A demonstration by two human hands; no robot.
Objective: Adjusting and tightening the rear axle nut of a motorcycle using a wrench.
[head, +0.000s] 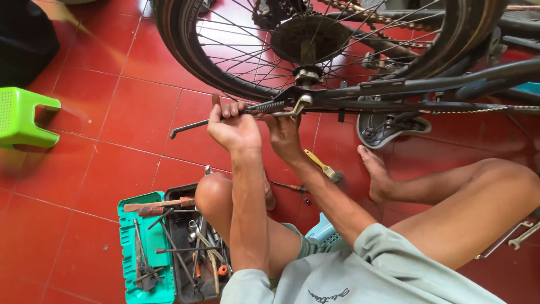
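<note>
An upside-down bicycle fills the top of the view, its rear wheel (304,39) with spokes and hub above my hands. A black kickstand (191,128) with a coil spring (267,106) sticks out to the left from the frame (427,84). My left hand (232,126) is closed around the kickstand near the spring. My right hand (284,132) grips under the metal bracket (301,104) at the kickstand's pivot, just below the axle. The fingers of the right hand are partly hidden behind the left.
A teal and black toolbox (147,259) with several tools lies open by my left knee. A green plastic stool (22,118) stands at the left. A yellow-handled brush (323,166) and the bicycle saddle (388,126) lie on the red tiles. A spanner (523,236) is at the right.
</note>
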